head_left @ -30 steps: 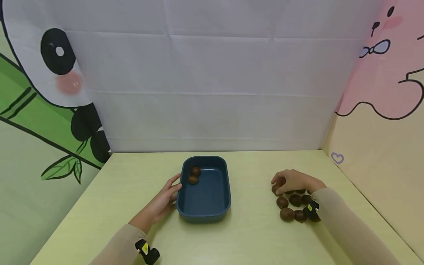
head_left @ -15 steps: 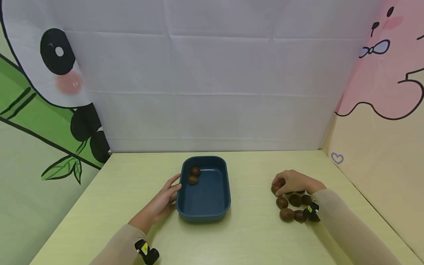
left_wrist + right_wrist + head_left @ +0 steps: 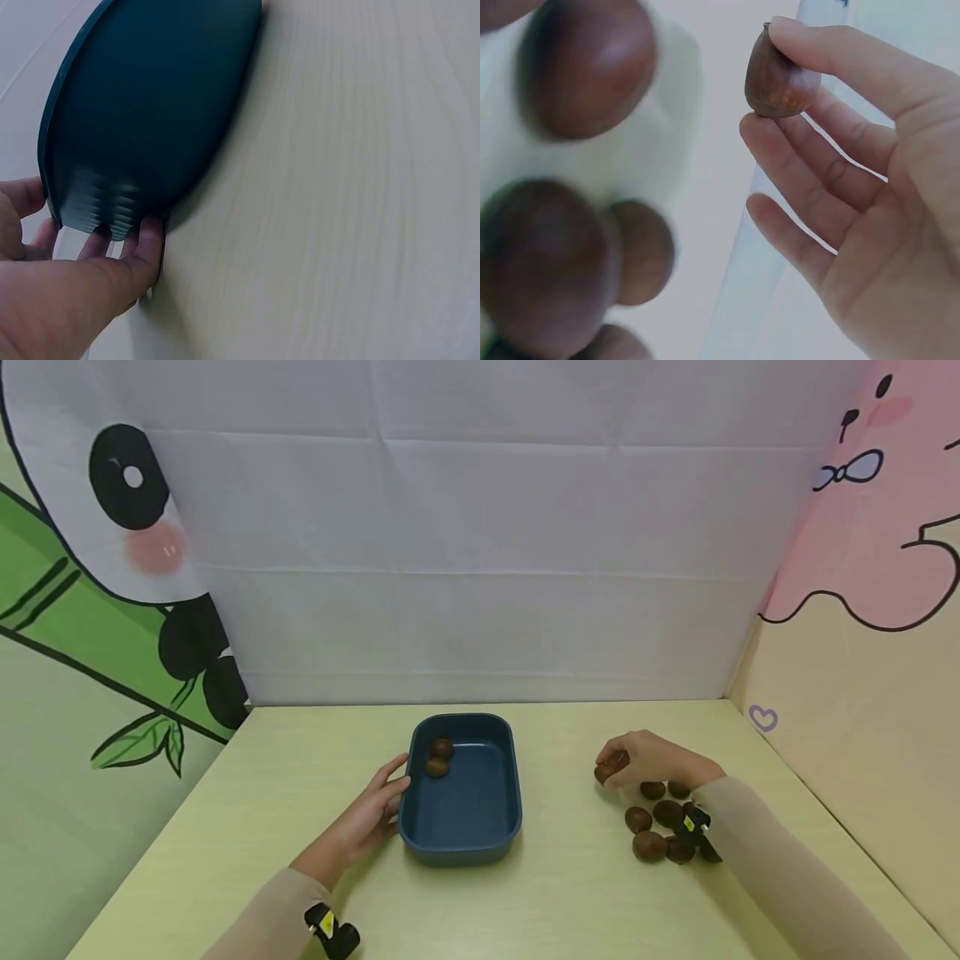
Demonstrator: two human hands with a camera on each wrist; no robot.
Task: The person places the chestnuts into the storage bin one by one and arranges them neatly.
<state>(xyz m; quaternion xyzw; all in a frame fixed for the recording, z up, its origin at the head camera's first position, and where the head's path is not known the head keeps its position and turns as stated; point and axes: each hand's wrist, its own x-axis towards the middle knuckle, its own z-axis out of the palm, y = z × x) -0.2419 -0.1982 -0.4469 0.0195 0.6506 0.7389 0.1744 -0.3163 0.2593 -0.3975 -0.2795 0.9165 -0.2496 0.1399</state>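
Note:
My right hand (image 3: 651, 758) pinches a brown chestnut (image 3: 776, 81) between thumb and fingertips, to the left of the chestnut group. In the right wrist view the chestnut's pointed tip shows beside the thumb. My left hand (image 3: 366, 821) touches the outer left wall of a dark blue rectangular bin (image 3: 480, 806), its fingers fairly straight. The left wrist view has the fingers (image 3: 148, 244) against the bin's ribbed outside. Inside the bin, two chestnuts (image 3: 437, 767) lie touching near the back left.
Several loose chestnuts (image 3: 649, 846) lie in rough rows on the light wooden table (image 3: 570, 893), some partly under the right wrist. A white sheet (image 3: 480, 568) hangs behind the table. Printed panels stand at both sides.
My right hand has moved left and away from me, carrying the chestnut off its row, and the chestnuts it covered now show. The left hand and bin have stayed put.

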